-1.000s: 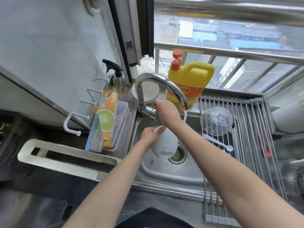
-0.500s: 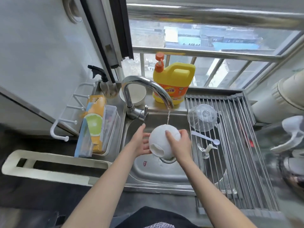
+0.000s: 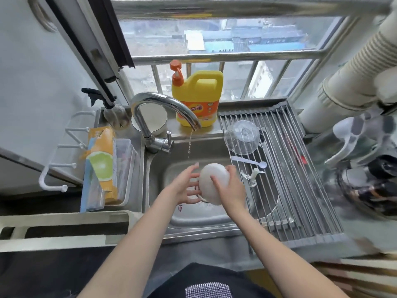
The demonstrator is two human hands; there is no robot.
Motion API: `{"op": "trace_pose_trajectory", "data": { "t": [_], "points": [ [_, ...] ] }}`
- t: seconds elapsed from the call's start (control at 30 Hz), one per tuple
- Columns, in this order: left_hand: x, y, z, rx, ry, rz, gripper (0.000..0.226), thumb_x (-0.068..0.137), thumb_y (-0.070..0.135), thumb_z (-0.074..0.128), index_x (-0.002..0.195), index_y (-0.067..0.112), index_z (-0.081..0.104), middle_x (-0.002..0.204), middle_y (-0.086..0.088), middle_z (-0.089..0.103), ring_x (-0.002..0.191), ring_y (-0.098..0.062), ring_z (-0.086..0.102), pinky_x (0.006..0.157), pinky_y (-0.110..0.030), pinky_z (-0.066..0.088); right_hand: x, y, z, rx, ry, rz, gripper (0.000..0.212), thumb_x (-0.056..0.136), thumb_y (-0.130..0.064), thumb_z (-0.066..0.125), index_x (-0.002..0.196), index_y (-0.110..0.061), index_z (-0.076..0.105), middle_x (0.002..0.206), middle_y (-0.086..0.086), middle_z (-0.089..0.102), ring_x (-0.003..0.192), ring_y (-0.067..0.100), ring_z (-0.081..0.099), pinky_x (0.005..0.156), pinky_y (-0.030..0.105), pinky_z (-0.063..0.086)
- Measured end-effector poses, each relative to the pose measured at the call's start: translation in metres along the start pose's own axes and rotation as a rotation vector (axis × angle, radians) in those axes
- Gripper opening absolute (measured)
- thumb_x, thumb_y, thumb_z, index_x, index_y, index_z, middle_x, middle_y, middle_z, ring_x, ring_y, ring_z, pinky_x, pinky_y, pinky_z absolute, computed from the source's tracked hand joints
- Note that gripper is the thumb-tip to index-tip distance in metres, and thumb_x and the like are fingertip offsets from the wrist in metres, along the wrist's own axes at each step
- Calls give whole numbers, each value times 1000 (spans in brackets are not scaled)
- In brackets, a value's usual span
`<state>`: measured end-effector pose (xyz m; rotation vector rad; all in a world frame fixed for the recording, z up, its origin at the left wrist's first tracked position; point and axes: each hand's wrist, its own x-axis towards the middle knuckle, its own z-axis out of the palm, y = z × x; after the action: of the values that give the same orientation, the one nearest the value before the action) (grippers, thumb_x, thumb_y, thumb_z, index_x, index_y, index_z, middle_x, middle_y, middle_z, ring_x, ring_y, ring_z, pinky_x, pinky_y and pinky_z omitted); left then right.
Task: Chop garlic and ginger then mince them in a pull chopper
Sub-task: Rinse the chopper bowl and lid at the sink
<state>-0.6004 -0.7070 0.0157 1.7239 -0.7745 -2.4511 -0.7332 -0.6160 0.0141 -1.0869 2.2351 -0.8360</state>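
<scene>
Over the steel sink [image 3: 193,220] my right hand [image 3: 233,189] grips a white bowl [image 3: 211,179], turned with its rounded outside up, fingers curled over its right side. My left hand [image 3: 184,187] is spread with straight fingers against the bowl's left and lower side. A thin, broken trickle falls from the faucet [image 3: 163,104] just behind the bowl. A clear chopper bowl [image 3: 242,136] lies upside down on the roll-up drying rack [image 3: 300,190], with a white spoon [image 3: 251,162] and a small clear blade part [image 3: 252,175] beside it. No garlic or ginger is in view.
A yellow detergent jug [image 3: 197,97] stands on the sill behind the faucet. Left of the sink sit a spray bottle [image 3: 113,112], a round white dish [image 3: 154,119] and an orange box [image 3: 101,160] in a clear tray. Pipes and clutter crowd the right.
My right hand left the faucet handle and joined the left on the bowl. The stream has thinned to a trickle, and the bowl has come down and toward me, out from under it.
</scene>
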Motion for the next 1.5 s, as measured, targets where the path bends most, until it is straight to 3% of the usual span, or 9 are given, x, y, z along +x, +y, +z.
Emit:
{"op": "trace_pose_trajectory", "data": {
  "t": [0.33, 0.6, 0.7, 0.83, 0.97, 1.1, 1.23, 1.37, 1.5],
  "points": [
    [2, -26, 91, 464, -264, 61, 27, 84, 5, 68, 110, 3, 64, 103, -9, 67, 85, -17, 67, 71, -31, 59, -48, 67, -61, 340, 408, 302, 28, 93, -35, 57, 113, -19, 47, 120, 6, 48, 103, 20, 49, 78, 32, 39],
    [1, -57, 143, 983, 265, 454, 41, 69, 35, 82, 89, 4, 66, 90, -13, 68, 84, -27, 66, 63, -32, 52, -40, 95, -77, 92, 296, 358, 39, 99, -30, 45, 131, -9, 48, 135, 14, 46, 120, 31, 46, 94, 39, 38],
    [-2, -54, 138, 1107, 338, 491, 41, 71, 45, 77, 88, 8, 68, 85, -11, 71, 83, -28, 67, 60, -31, 47, -31, 88, -80, -216, 203, 379, 47, 97, -31, 47, 142, -15, 39, 146, 7, 42, 137, 29, 32, 112, 57, 13],
    [-6, -43, 113, 839, 467, 558, 26, 81, 25, 67, 105, 16, 59, 97, -4, 66, 92, -27, 62, 71, -31, 44, -29, 51, -73, -143, 340, 64, 25, 84, -10, 62, 102, -17, 47, 113, 6, 51, 98, 11, 45, 85, 19, 36],
    [-13, -26, 66, 850, 709, 798, 18, 78, -2, 47, 76, 16, 45, 80, -5, 53, 80, -32, 52, 60, -34, 29, -17, 8, -33, -78, -97, -235, 25, 70, 7, 52, 83, -14, 55, 80, 3, 56, 76, 17, 53, 65, 27, 34],
    [-12, -23, 21, 1497, 472, 258, 56, 82, 9, 57, 134, 21, 41, 149, -10, 23, 138, -39, 25, 109, -54, 26, -9, 4, 7, -357, -721, -128, 84, 75, -4, 68, 147, -14, 26, 151, 15, 28, 140, 31, 27, 112, 38, 27],
    [-12, -24, -8, 1361, 661, 367, 26, 84, 3, 58, 109, 8, 52, 127, -16, 46, 111, -35, 51, 91, -42, 46, -2, -7, 16, -326, -374, -164, 28, 79, 3, 52, 105, -8, 53, 113, 18, 55, 108, 36, 52, 83, 35, 36],
    [-7, -24, -14, 1440, 432, 248, 78, 82, 1, 57, 148, 26, 22, 160, -3, 1, 145, -38, 8, 112, -60, 15, 11, -12, 1, -202, -728, -224, 83, 79, 5, 59, 148, -30, 29, 158, 10, 15, 147, 24, 10, 114, 32, 20],
    [-2, -21, -20, 1253, 533, 428, 45, 81, 7, 55, 124, 21, 51, 136, -4, 44, 123, -27, 43, 99, -42, 39, 66, -39, -39, -34, -132, -328, 65, 80, -3, 65, 138, -20, 41, 146, 6, 38, 138, 25, 31, 109, 25, 23]
  ]
}}
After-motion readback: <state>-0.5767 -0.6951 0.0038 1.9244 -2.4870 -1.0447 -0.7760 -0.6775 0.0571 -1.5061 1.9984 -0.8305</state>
